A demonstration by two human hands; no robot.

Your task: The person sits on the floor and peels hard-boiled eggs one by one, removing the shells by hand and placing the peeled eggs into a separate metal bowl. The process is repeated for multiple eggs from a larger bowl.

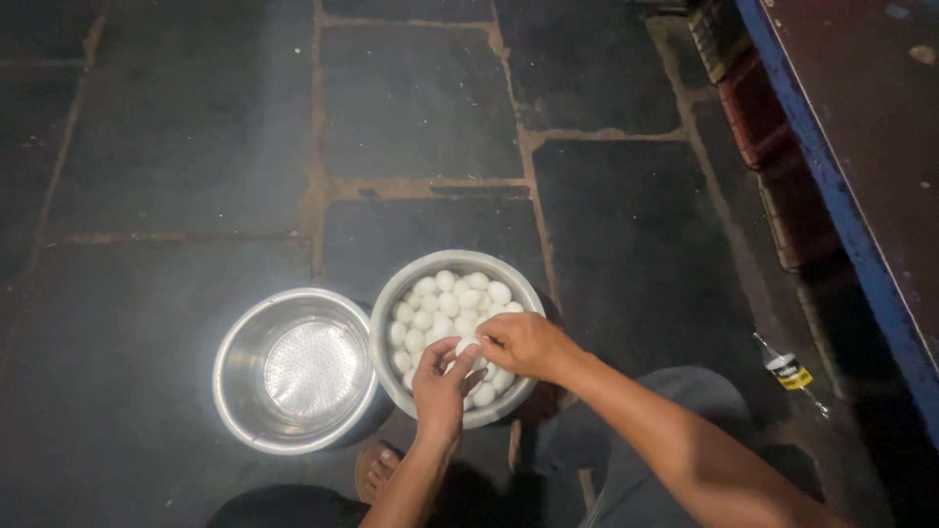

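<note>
A white egg [467, 346] sits pinched between both hands just above the steel bowl of eggs [423, 270], over its near side. The left hand [439, 379] cups it from below with fingers curled on it; the right hand [522, 342] grasps it from the top with bent fingertips. Touching that bowl on its left stands an empty steel bowl [245, 357]. Both rest on a dark stone-slab floor [196, 147]. A small bottle [788, 372] lies well apart to the right, near a blue-edged table [831, 186].

Bare forearms, grey trousers [675, 411], seemingly a sandal [377, 469].
</note>
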